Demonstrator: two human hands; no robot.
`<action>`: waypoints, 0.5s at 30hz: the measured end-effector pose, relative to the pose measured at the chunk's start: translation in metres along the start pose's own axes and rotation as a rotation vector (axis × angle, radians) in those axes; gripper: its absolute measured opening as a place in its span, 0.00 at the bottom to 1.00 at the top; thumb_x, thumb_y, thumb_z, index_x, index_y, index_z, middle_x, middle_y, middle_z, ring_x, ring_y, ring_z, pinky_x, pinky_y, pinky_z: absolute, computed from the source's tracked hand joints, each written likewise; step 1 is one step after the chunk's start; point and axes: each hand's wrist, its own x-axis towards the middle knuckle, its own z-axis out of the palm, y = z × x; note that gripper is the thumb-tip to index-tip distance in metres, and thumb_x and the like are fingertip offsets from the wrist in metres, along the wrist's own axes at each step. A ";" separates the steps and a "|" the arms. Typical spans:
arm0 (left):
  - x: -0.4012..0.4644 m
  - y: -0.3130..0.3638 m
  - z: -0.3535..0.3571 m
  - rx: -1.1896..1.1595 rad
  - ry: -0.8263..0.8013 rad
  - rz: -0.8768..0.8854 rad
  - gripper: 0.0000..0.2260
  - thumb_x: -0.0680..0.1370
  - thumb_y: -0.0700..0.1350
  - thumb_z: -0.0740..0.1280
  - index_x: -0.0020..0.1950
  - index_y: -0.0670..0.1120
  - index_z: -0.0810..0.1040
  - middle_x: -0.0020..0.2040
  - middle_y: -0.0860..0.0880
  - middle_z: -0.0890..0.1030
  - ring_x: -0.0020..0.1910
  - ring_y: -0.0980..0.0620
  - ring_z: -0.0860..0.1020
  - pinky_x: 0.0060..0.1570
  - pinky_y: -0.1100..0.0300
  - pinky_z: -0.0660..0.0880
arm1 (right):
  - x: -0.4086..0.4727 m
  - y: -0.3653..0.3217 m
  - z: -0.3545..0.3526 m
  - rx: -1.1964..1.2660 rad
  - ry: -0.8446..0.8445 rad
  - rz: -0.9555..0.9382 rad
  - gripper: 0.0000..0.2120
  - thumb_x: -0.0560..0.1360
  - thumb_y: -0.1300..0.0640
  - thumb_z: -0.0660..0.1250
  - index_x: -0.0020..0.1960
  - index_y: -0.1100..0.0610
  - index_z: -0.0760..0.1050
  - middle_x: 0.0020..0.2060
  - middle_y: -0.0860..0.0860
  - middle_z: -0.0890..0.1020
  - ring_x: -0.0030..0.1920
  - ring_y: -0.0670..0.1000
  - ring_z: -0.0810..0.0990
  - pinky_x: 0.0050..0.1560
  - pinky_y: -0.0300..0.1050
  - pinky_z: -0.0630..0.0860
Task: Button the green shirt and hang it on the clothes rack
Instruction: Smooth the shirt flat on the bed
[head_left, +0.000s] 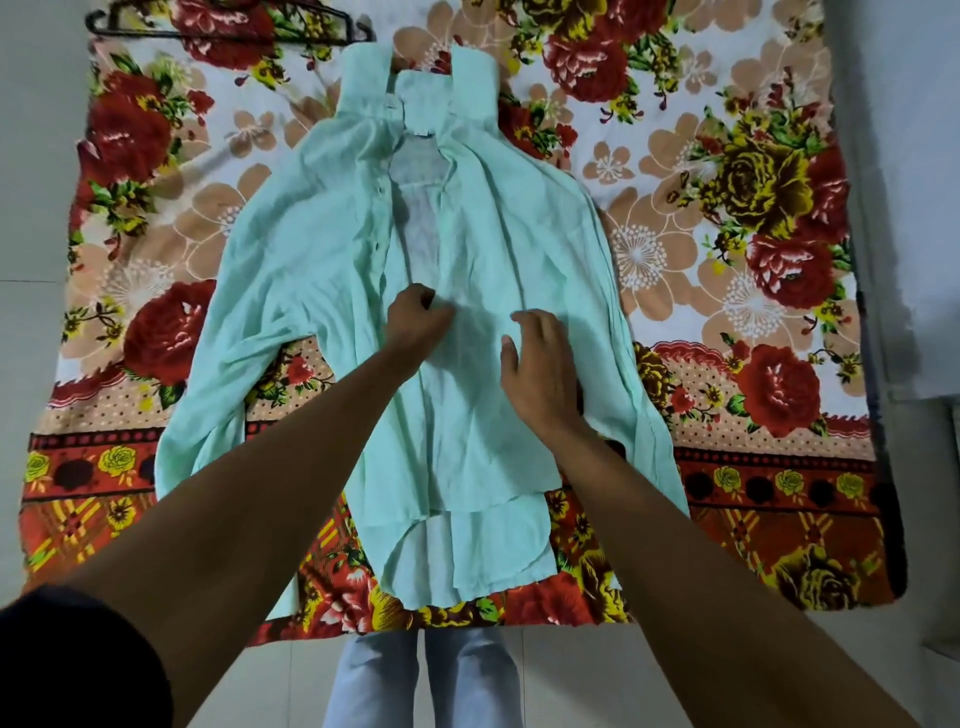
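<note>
Both hands work at the middle of the green shirt, close to each other but not touching. The left hand is curled, its fingers bunched on the edge of the left front panel where it meets the open placket; it appears to pinch that edge, though the fingertips are turned away and the exact grip is hidden. The right hand lies on the right front panel with fingers spread and relaxed, pressing the cloth flat and holding nothing. I judge the pairing deliberate: one hand draws a panel edge inward while the other pins the opposite panel so the thin fabric does not slide, bringing button and hole together.

Above the hands the shirt lies on its back, collar away from the person, front open in a narrow gap that shows the inner back. A few small buttons show along the left panel's edge, none fastened as far as I can tell, so buttoning seems barely begun. The sleeves trail down either side and the hem reaches toward the person's legs.

Under the shirt is a floral blanket, red and yellow roses on pale ground, spread over a light tiled floor. A dark hanger rests at the blanket's far left corner, well apart from the shirt, ready for hanging. No clothes rack is in view.
</note>
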 end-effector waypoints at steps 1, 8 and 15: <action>0.000 0.002 -0.001 -0.065 -0.023 -0.001 0.12 0.75 0.49 0.72 0.51 0.43 0.78 0.45 0.50 0.78 0.44 0.49 0.78 0.40 0.58 0.74 | 0.013 -0.005 0.004 -0.029 -0.016 -0.087 0.16 0.81 0.58 0.62 0.67 0.61 0.74 0.66 0.58 0.76 0.68 0.59 0.74 0.63 0.53 0.74; -0.042 -0.035 -0.006 -0.179 -0.152 -0.091 0.16 0.70 0.53 0.78 0.42 0.40 0.81 0.38 0.44 0.84 0.38 0.44 0.83 0.39 0.51 0.82 | 0.089 -0.014 0.032 -0.201 -0.645 -0.136 0.29 0.81 0.56 0.63 0.80 0.57 0.61 0.81 0.56 0.58 0.80 0.56 0.60 0.75 0.54 0.65; -0.120 -0.054 -0.010 -0.462 -0.103 -0.148 0.10 0.82 0.48 0.69 0.45 0.43 0.75 0.36 0.47 0.82 0.31 0.55 0.80 0.32 0.62 0.76 | 0.088 -0.008 0.027 -0.224 -0.736 -0.170 0.36 0.79 0.53 0.68 0.81 0.56 0.56 0.82 0.58 0.51 0.82 0.57 0.51 0.80 0.52 0.57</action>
